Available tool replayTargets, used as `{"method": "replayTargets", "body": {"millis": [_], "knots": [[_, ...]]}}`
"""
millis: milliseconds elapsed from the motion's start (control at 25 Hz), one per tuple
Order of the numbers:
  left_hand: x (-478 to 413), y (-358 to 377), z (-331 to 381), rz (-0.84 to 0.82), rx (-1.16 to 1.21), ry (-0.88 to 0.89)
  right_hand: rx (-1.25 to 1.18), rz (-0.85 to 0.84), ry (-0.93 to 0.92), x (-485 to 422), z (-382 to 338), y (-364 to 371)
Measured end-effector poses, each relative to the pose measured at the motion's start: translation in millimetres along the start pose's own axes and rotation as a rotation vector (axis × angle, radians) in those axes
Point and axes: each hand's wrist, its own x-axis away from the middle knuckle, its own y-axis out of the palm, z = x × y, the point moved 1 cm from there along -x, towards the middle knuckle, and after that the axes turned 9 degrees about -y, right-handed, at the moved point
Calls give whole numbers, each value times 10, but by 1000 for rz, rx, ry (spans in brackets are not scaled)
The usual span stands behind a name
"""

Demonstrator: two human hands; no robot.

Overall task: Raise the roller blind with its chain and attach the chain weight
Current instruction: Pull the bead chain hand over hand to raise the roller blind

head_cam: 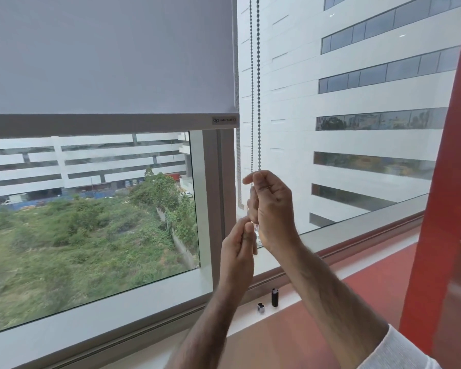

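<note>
A grey roller blind [107,54] covers the upper left window, its bottom bar [91,125] about a third of the way down. The bead chain [258,89] hangs in two strands just right of the blind. My right hand [270,209] is closed around the chain's lower end, fingers pinching it at the top. Just below and to the left, my left hand [238,249] pinches something small against a clear piece [256,228] under the right hand; what it is cannot be made out. A black cylinder [274,297] and a small silver-black cap [261,307] stand on the sill.
A white window sill [144,323] runs along the bottom. The red ledge [370,283] continues to the right, and a red column [442,209] rises at the right edge. A grey window mullion [218,182] stands directly behind the hands.
</note>
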Motion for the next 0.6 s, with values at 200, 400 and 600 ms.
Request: {"method": "replayTargets", "body": {"millis": [200,400,600], "knots": [[-352,-169,448,5,214,1,164,25,28,357,252,-164],[-446,111,816,-215,372,-134,71,26,106,670,594,-263],[-451,276,782,-110,366,-74,178,27,65,638,616,-358]]}}
